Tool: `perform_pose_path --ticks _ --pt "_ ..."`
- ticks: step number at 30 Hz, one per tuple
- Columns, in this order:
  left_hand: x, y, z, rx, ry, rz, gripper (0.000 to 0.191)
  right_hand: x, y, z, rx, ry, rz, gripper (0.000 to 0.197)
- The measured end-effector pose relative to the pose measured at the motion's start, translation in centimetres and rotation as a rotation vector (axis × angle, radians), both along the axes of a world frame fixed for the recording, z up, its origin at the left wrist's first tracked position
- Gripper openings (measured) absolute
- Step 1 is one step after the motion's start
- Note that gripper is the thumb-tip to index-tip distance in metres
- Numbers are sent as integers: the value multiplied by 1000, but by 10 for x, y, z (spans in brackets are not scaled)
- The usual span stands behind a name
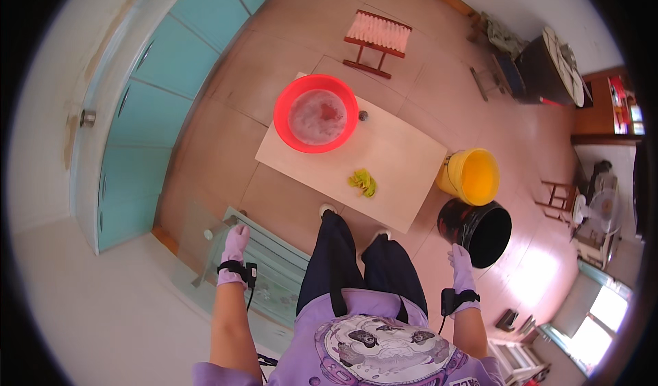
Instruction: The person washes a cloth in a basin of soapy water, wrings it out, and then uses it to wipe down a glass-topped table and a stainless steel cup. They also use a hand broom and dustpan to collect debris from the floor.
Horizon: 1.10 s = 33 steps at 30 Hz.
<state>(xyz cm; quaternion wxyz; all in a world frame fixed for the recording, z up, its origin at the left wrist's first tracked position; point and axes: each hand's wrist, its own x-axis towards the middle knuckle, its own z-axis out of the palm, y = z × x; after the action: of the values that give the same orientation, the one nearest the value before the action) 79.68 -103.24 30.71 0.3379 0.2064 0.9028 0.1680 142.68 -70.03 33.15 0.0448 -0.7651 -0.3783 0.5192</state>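
Both my hands wear pale lilac gloves and hang at my sides. My left hand (236, 240) is curled with nothing visible in it, above a glass-topped table (275, 250). My right hand (461, 263) is loosely bent beside a black bucket (447, 221); how far its fingers are closed is unclear. Before me, a low pale table (396, 149) bears a red plastic basin (284, 121) of cloudy, sudsy water, with a reddish patch in it. Yellow-green leafy scraps (363, 182) lie near the table's close edge. A small dark round object (363, 115) is next to the basin.
A yellow bucket (455, 173) stands at the table's right end, touching or close to the black one. Beyond the table is a wooden folding stool (378, 31) with a woven seat. Teal cabinets (149, 103) line the left wall. A fan (599, 209) stands far right.
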Motion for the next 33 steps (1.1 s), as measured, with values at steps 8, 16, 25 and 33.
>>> perform_pose_path --ticks 8,16,25,33 --pt "-37 68 3 -153 -57 -174 39 -20 -54 -4 33 22 -48 46" --pt "-17 158 76 -81 -38 -270 37 -31 -64 -57 -180 -31 -6 39" --pt "-167 124 1 -103 -10 -395 37 -190 -36 -22 86 107 -262 42" --pt "-346 132 -18 4 -70 -429 31 -324 -164 -54 -61 130 -397 35"
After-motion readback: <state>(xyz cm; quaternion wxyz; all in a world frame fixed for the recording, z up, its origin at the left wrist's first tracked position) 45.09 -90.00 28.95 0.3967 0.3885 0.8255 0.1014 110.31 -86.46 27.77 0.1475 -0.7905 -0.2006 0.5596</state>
